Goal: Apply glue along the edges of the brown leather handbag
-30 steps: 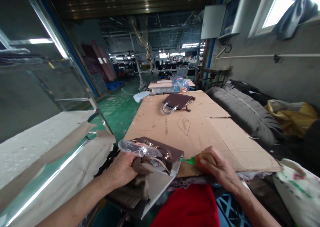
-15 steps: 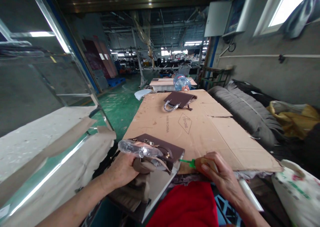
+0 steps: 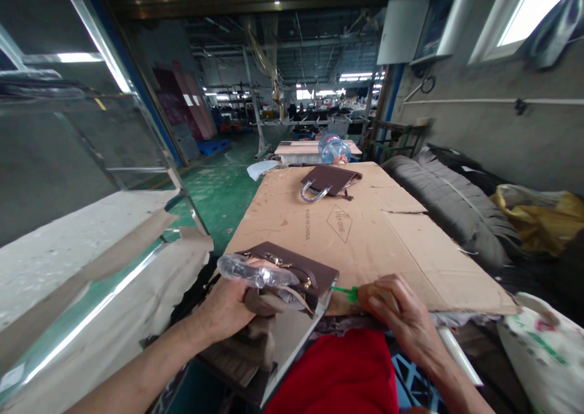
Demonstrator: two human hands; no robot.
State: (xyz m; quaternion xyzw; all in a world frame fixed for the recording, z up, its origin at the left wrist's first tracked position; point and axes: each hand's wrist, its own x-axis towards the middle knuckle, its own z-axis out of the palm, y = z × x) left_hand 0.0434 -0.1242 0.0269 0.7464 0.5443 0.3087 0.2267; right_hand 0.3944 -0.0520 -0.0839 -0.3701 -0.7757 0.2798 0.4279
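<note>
My left hand (image 3: 228, 307) is closed on a brown handbag (image 3: 296, 268) at the near edge of the cardboard-covered table (image 3: 365, 237). The bag's handle is wrapped in clear plastic (image 3: 250, 273). My right hand (image 3: 396, 313) is closed round a small green tool (image 3: 345, 291) whose tip points at the bag's right corner. A second brown handbag (image 3: 331, 181) with a plastic-wrapped handle lies at the table's far end.
A clear water jug (image 3: 334, 150) lies beyond the far bag. Rolls of dark grey material (image 3: 451, 210) line the right wall, with yellow bags (image 3: 538, 210) behind. A printed white sack (image 3: 542, 347) sits at lower right. A metal frame (image 3: 137, 122) and torn cardboard (image 3: 114, 304) stand on the left.
Both hands keep their grips and places; only the camera view has shifted a little, and the right hand sits slightly lower.
</note>
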